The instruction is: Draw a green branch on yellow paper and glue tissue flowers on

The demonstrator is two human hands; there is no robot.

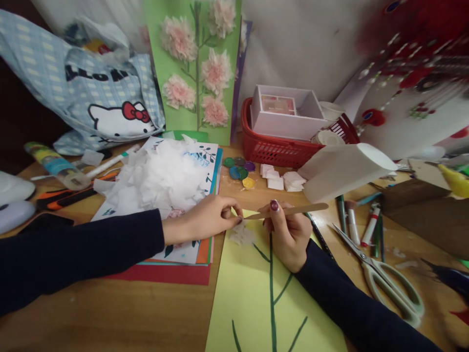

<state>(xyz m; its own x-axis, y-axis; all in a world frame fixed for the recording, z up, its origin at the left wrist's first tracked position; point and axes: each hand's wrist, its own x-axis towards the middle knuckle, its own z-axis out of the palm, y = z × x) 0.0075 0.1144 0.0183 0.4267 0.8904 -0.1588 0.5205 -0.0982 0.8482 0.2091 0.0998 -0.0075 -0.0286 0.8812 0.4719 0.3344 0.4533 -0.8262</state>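
Observation:
A yellow sheet [245,303] with a dark green painted stem and branches lies in front of me. My right hand [289,232] grips a flat wooden stick [311,208] over the sheet's upper part, its narrow end pointing left. That end meets the fingertips of my left hand [212,215], which are pinched together; anything small between them is hidden. Just below these fingertips, a crumpled whitish tissue piece [242,234] rests on the sheet. A large heap of white tissue pieces [161,171] lies behind my left forearm on stacked papers.
Scissors [381,274] lie at the right near markers [371,225]. Behind are paint blobs [248,183], white squares [275,183], a paper roll [344,171] and a red basket [278,150]. A green flower picture [198,63] stands beside a checked bag [110,93].

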